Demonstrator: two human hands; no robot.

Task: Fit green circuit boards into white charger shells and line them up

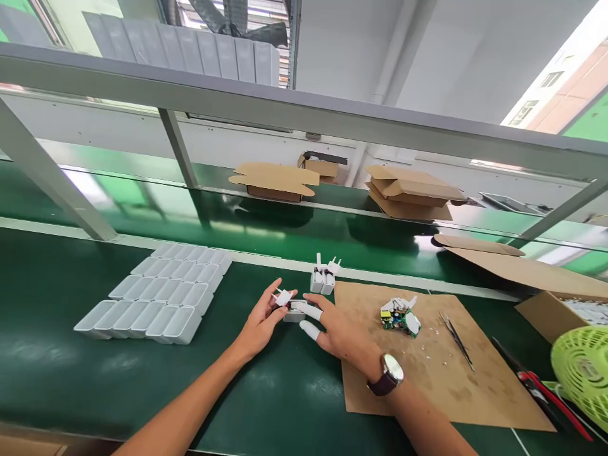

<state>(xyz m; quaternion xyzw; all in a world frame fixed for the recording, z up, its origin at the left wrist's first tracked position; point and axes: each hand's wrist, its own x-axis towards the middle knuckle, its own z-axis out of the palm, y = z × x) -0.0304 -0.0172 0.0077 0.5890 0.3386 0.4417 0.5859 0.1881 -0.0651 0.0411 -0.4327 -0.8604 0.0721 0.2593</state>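
My left hand (262, 322) pinches a white plug piece (284, 297) with metal pins between thumb and fingers. Just under it, a small white plastic case (294, 315) is tilted over the green bench. My right hand (342, 330), with white finger covers on thumb and index finger and a watch at the wrist, grips the right end of that case. What sits inside the case is mostly hidden by my fingers. Beyond my hands, two similar white cases (322, 280) stand upright together, with white plug pieces sticking out of their tops.
Rows of open white cases (156, 296) lie at left. On a brown cardboard sheet (403, 380) at right are green circuit boards (399, 316) and tweezers (456, 342). Further right are a red-handled tool (553, 400), a green fan (583, 364) and a cardboard box (539, 320).
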